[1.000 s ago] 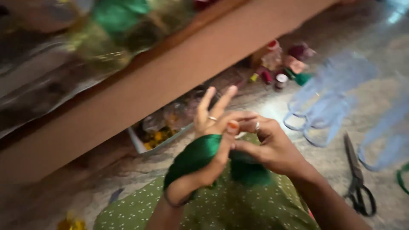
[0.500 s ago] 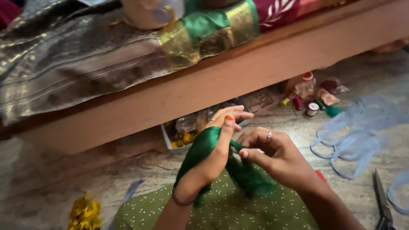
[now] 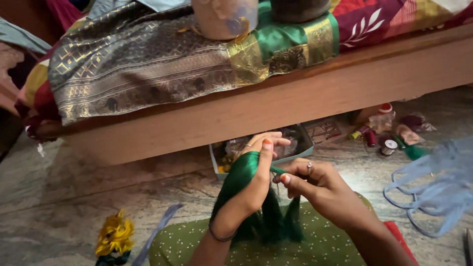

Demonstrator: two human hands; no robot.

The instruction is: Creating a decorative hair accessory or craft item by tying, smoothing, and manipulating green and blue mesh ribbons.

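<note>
A bundle of green thread (image 3: 246, 189) is held just in front of the wooden bed frame (image 3: 276, 106), above a lap covered in green dotted cloth (image 3: 295, 249). The bundle is draped over the left hand (image 3: 251, 189), whose grip is closed about it with the fingers stretched up and over the top, so that the strands hang down on both sides toward the lap. A short stretch of the same thread is pinched between thumb and forefinger of the right hand (image 3: 315, 184), just to the right of the bundle; that grip is closed tight on the strand — a ring is seen on one finger. As a judgement, the work appears to be midway: a thick hank has already been gathered over the hand, yet the loose ends below are untied and untrimmed, and whether more winding remains cannot be told. The thread looks glossy and deep green, smooth and limp, darker where it falls into shadow. Beneath the bed frame a shallow tray (image 3: 303, 143) of small odds and ends is seen just behind the hands, and thread spools (image 3: 382, 143) lie to its right. Pale blue netting (image 3: 438, 187) lies on the floor further right of the bundle, and a yellow tassel (image 3: 114, 234) lies well to its left — patterned silk cloth (image 3: 148, 64) is spread on the bed above.
</note>
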